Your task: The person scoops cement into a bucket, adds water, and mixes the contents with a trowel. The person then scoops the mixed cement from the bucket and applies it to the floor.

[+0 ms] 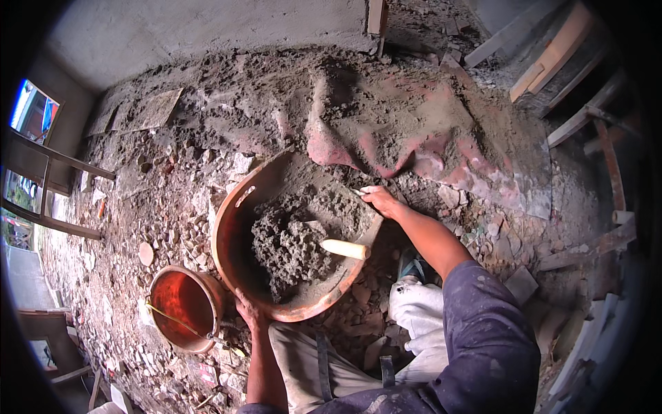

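Observation:
A large orange tub [227,259], tilted and smeared with mortar, lies before me. Wet grey mortar [292,248] is heaped inside it. A tool with a pale yellowish handle [345,249], probably a trowel, rests on the mortar near the tub's right rim; no hand touches it. My left hand [248,309] grips the tub's lower left rim, its fingers partly hidden. My right hand [380,200] is closed on the tub's upper right rim. An orange-red bucket [183,305] with a thin handle stands left of the tub, close to my left hand.
A mortar-covered red sheet [331,145] lies crumpled beyond the tub. Rubble and stones [176,238] cover the ground. A grey plastered wall [217,26] rises at the far side. Wooden boards [556,52] lean at the upper right. My knees are close to the tub's near rim.

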Tool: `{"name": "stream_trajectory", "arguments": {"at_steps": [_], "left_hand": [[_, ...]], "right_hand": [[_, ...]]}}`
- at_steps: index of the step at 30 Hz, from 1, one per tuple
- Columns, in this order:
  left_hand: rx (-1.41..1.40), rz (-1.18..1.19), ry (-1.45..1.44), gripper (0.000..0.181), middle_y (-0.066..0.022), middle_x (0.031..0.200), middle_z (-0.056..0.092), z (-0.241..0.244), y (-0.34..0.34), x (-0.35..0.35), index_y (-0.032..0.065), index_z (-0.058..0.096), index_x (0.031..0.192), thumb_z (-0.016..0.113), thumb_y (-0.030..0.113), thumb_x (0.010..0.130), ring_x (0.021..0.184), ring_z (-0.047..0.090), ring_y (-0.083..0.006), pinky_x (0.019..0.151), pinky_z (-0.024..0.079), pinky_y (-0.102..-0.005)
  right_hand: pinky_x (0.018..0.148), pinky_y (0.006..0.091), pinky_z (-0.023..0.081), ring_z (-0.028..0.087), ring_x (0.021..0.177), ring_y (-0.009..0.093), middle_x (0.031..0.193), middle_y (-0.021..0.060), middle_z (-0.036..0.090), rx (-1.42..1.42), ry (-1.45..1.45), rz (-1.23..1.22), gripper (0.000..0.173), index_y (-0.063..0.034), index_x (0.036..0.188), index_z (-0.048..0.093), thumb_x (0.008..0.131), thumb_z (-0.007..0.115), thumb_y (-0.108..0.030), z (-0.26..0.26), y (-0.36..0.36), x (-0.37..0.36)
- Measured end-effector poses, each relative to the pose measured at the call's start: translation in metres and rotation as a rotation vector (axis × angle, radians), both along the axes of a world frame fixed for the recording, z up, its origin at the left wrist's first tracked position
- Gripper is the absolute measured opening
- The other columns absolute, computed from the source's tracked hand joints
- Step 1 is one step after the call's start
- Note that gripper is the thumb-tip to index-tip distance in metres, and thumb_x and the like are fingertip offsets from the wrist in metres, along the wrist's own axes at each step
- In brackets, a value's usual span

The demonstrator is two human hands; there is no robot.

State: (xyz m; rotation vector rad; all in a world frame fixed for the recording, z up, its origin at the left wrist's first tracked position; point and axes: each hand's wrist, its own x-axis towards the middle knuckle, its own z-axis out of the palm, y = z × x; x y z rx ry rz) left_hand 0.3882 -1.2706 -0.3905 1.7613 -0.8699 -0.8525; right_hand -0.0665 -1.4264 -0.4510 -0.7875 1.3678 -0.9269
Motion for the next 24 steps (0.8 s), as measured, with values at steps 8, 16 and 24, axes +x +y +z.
{"name": "stream_trajectory", "arguments": {"at_steps": [8,16,24], "left_hand": [[0.115,-0.023,0.053,0.043,-0.0033,0.077,0.049,0.042,-0.013,-0.032,0.0035,0.049,0.103,0.039,0.045,0.098,0.068,0.047,-0.0123,0.061,0.042,-0.0288],[0.186,0.126,-0.061,0.047,-0.0077,0.081,0.053,0.051,-0.012,-0.047,0.0031,0.05,0.105,0.044,0.049,0.095,0.073,0.052,-0.0169,0.065,0.044,-0.0331],[0.192,0.231,-0.1,0.052,-0.0169,0.083,0.058,0.048,-0.012,-0.053,-0.0004,0.052,0.11,0.038,0.048,0.097,0.076,0.057,-0.0296,0.071,0.045,-0.0396]], "right_hand": [[0.082,0.0365,0.044,0.056,0.093,0.017,0.097,0.0091,0.063,0.027,0.486,-0.033,0.036,-0.0006,0.104,0.059,0.094,0.053,-0.034,0.064,-0.007,-0.005],[0.058,0.0339,0.052,0.064,0.066,0.022,0.083,0.0144,0.063,-0.018,0.944,1.061,0.053,-0.0022,0.101,0.059,0.086,0.058,-0.053,0.155,0.04,0.077],[0.068,0.0436,0.052,0.066,0.073,0.035,0.092,0.0278,0.063,0.259,0.717,0.92,0.048,0.008,0.106,0.051,0.085,0.057,-0.035,0.193,0.086,0.147]]}}
